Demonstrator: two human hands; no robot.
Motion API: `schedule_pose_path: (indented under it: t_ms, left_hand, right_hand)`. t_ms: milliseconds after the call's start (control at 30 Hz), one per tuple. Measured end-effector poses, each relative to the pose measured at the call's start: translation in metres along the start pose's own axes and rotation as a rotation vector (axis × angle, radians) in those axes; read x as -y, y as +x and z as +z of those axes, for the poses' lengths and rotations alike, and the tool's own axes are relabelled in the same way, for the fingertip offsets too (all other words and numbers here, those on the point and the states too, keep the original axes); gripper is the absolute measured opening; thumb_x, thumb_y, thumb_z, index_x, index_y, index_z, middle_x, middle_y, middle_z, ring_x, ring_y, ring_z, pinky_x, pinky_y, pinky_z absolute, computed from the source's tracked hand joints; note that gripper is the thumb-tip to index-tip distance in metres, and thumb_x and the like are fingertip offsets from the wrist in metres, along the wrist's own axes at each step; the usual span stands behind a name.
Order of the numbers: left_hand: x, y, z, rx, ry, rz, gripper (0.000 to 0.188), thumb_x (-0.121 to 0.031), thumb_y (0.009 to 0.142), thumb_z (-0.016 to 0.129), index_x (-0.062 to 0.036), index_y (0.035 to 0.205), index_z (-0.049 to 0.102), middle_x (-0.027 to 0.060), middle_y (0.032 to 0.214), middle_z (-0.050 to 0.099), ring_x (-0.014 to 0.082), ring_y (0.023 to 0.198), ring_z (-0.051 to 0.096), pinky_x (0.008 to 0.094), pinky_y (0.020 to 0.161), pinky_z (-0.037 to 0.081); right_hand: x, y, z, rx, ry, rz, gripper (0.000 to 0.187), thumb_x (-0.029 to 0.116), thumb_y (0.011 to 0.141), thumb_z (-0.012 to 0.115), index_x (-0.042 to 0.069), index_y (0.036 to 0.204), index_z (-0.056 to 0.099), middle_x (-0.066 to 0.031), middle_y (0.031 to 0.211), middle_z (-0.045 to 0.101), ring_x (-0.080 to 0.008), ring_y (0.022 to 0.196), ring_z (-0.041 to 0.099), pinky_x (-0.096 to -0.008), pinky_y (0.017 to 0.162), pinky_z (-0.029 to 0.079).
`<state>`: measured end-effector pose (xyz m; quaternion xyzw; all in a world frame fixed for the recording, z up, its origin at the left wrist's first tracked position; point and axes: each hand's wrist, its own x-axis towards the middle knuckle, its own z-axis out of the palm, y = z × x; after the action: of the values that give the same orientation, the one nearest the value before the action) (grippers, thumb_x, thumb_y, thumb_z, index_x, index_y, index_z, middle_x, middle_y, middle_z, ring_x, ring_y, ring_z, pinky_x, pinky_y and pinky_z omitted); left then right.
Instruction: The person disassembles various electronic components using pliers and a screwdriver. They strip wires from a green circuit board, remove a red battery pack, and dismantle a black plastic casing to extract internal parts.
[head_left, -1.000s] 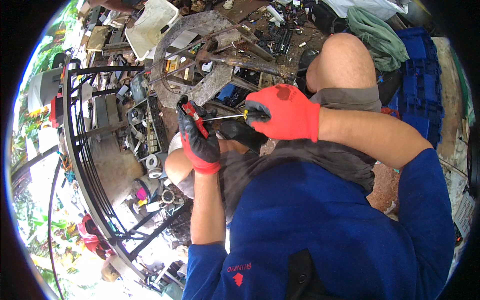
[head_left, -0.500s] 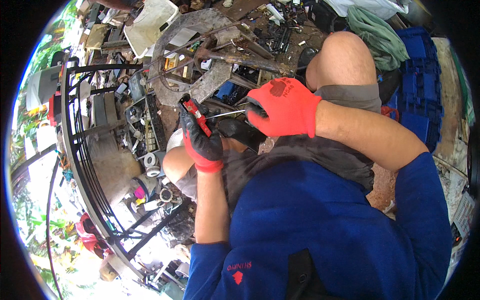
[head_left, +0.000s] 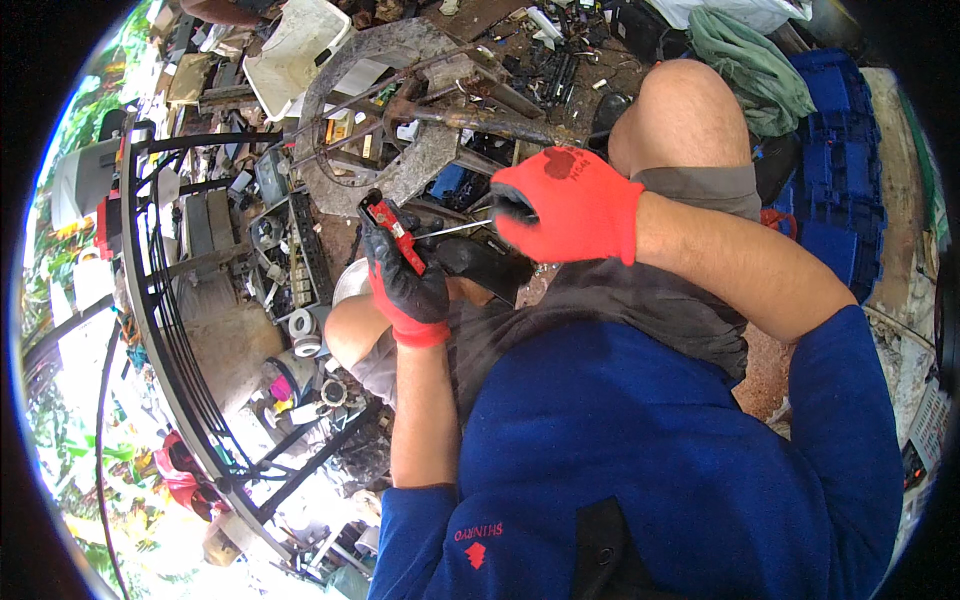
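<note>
My left hand (head_left: 408, 285), in a red glove with a black palm, is closed around a small red-and-black device (head_left: 392, 227). The device is narrow and tilted, with its inside partly showing; I cannot make out its exact kind. My right hand (head_left: 568, 207), in a red glove, is closed on a screwdriver (head_left: 465, 228). Only its thin metal shaft shows, while the handle is hidden in the fist. The shaft reaches left to the device's side; whether its tip touches is too small to tell.
Beyond my hands lies a rusty metal frame with a round ring (head_left: 330, 150). A black metal rack (head_left: 175, 330) stands on the left amid scattered scrap parts. A white plastic piece (head_left: 298, 55) lies at the far left; blue crates (head_left: 840, 190) and a green cloth (head_left: 750, 75) are on the right.
My right hand has shifted and turned slightly, with the screwdriver shaft tilting a little more. The left hand keeps hold of the device, almost unmoved.
</note>
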<state>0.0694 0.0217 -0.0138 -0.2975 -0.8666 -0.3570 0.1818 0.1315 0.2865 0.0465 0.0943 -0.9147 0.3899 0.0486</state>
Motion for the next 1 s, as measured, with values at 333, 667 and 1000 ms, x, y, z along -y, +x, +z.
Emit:
schedule_pose_path:
  t_ms: [333, 667, 1000]
  left_hand:
    - [-0.024, 0.019, -0.008, 0.058, 0.134, 0.068, 0.068, 0.006, 0.080, 0.070, -0.0019, 0.141, 0.040, 0.0148, 0.114, 0.062, 0.0283, 0.098, 0.063, 0.0351, 0.088, 0.051]
    - [-0.014, 0.008, -0.005, 0.019, 0.140, 0.067, 0.068, 0.001, 0.081, 0.070, -0.0006, 0.142, 0.039, 0.0163, 0.114, 0.064, 0.0280, 0.098, 0.065, 0.0356, 0.086, 0.052]
    - [-0.012, 0.006, 0.001, 0.018, 0.093, 0.037, 0.070, -0.002, 0.080, 0.073, -0.0006, 0.141, 0.039, 0.0159, 0.117, 0.064, 0.0279, 0.103, 0.065, 0.0343, 0.089, 0.051]
  right_hand:
    - [-0.003, 0.000, 0.004, 0.069, -0.034, -0.094, 0.036, 0.031, 0.080, 0.063, 0.007, 0.107, 0.063, -0.0153, 0.095, 0.067, -0.0338, 0.089, 0.065, -0.0437, 0.079, 0.052]
    - [0.009, 0.004, -0.005, 0.038, -0.113, -0.208, 0.041, 0.025, 0.077, 0.069, 0.007, 0.112, 0.058, -0.0141, 0.107, 0.061, -0.0327, 0.088, 0.063, -0.0429, 0.074, 0.052]
    - [0.000, 0.007, -0.002, 0.112, -0.185, -0.192, 0.040, 0.030, 0.079, 0.067, 0.007, 0.111, 0.057, -0.0132, 0.102, 0.063, -0.0320, 0.087, 0.065, -0.0432, 0.074, 0.052]
